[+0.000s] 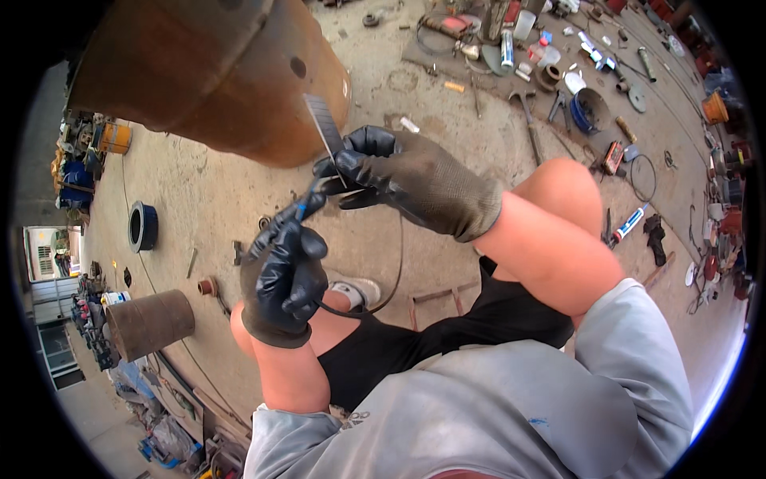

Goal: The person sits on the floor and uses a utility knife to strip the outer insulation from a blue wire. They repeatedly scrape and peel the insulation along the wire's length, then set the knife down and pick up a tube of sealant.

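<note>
In front of me both hands, in dark coated work gloves, come close together near the large rusty drum (pixel 215 72). My right hand (pixel 407 176) pinches a thin, flat grey metal strip (pixel 323 124) between thumb and fingers; it slants up in front of the drum's side. Just below, my left hand (pixel 283 275) is closed around a slim dark tool (pixel 302 209) with a blue band, its tip pointing toward the right fingers. I cannot tell whether the tip touches the strip. From beside the left hand a black cable (pixel 395 289) curves to the right and upward.
At the upper right lie a hammer (pixel 527 120), a blue-rimmed bowl-like part (pixel 590 110), a white tube (pixel 507 49) and scattered tools. Another tube (pixel 629 225) lies right of my knee. A black ring (pixel 143 226) and a smaller rusty drum (pixel 150 323) are on the left.
</note>
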`<action>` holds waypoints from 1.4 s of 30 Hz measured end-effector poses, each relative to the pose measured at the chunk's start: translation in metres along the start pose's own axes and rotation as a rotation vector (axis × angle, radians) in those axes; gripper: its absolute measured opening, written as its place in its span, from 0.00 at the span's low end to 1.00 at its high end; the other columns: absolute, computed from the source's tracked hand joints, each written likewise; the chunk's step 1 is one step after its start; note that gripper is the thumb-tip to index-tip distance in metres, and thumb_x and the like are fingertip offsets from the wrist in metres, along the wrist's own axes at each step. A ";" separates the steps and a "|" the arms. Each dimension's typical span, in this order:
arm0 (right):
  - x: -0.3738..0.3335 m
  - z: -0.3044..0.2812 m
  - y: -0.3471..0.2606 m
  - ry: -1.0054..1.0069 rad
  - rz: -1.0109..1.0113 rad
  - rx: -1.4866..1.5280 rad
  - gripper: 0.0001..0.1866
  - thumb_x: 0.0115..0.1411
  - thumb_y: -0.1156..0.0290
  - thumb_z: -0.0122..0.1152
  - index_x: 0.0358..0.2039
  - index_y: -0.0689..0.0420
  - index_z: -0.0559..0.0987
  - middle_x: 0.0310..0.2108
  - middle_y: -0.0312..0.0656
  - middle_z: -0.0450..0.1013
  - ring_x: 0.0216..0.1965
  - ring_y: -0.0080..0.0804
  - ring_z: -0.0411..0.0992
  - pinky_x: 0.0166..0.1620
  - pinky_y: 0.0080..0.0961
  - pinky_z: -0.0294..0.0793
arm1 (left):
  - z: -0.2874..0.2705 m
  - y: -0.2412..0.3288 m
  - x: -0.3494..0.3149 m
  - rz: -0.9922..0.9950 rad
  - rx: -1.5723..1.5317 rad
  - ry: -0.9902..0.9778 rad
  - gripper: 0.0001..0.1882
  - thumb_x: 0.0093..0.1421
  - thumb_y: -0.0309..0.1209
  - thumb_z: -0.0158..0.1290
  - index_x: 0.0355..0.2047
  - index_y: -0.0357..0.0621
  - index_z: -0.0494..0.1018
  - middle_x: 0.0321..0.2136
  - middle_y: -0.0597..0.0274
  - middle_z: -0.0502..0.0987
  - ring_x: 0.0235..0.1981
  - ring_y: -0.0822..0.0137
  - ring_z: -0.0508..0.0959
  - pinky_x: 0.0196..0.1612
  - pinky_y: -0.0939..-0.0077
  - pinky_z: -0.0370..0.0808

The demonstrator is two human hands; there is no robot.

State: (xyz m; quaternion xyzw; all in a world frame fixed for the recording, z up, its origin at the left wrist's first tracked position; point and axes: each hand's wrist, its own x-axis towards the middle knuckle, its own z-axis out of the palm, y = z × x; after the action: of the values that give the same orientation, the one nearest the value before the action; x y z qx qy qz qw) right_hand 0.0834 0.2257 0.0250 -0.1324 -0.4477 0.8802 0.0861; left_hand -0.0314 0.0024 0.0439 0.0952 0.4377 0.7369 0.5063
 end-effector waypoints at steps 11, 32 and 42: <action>-0.011 0.024 -0.016 0.111 -0.416 -0.563 0.17 0.70 0.60 0.70 0.45 0.63 0.85 0.36 0.36 0.82 0.37 0.20 0.73 0.43 0.24 0.75 | 0.037 -0.027 0.012 0.498 0.667 0.369 0.09 0.67 0.27 0.68 0.42 0.41 0.78 0.28 0.65 0.80 0.24 0.73 0.78 0.30 0.80 0.74; -0.012 -0.047 -0.030 0.435 -0.756 -0.617 0.11 0.73 0.68 0.62 0.43 0.63 0.86 0.33 0.43 0.84 0.34 0.28 0.82 0.39 0.26 0.83 | 0.109 -0.005 -0.084 0.264 2.224 0.320 0.28 0.63 0.25 0.56 0.65 0.53 0.75 0.51 0.47 0.84 0.55 0.42 0.82 0.57 0.49 0.79; 0.021 -0.083 -0.038 0.361 -0.820 -0.859 0.12 0.77 0.67 0.57 0.47 0.59 0.86 0.38 0.37 0.84 0.39 0.22 0.81 0.45 0.21 0.83 | 0.268 -0.050 -0.165 0.108 2.688 -0.334 0.20 0.67 0.29 0.50 0.57 0.39 0.78 0.49 0.50 0.85 0.51 0.48 0.85 0.56 0.53 0.80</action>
State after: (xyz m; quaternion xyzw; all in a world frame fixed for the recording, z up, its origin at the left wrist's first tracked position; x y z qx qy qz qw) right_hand 0.0902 0.3174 0.0061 -0.1191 -0.7547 0.4806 0.4305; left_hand 0.2354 0.0181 0.2169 0.6165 0.7427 -0.2583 0.0402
